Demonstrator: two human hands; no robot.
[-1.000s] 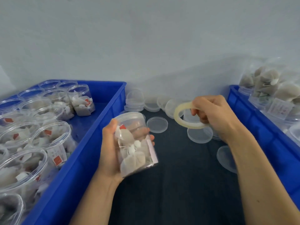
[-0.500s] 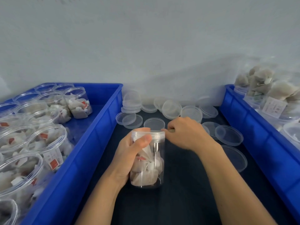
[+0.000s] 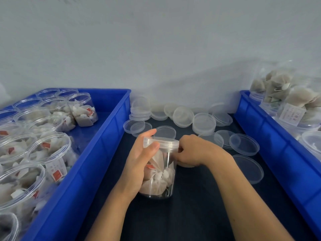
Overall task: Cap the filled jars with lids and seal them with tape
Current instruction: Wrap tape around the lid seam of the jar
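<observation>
Jar, capped, stands at frame centre on the dark mat, between two blue crates. Left hand grips it; right hand pinches beside the lid. Loose lids crowd behind.

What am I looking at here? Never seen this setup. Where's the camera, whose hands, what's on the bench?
No machine: a person works with bare hands, filmed by a head-worn camera looking down. The left hand grips a clear jar of tea bags standing on the dark mat, thumb on its lid. The right hand has its fingers curled at the lid's edge; what they hold is hidden. Loose lids lie behind. The left blue crate holds open filled jars; the right blue crate holds more tea bag packs.
</observation>
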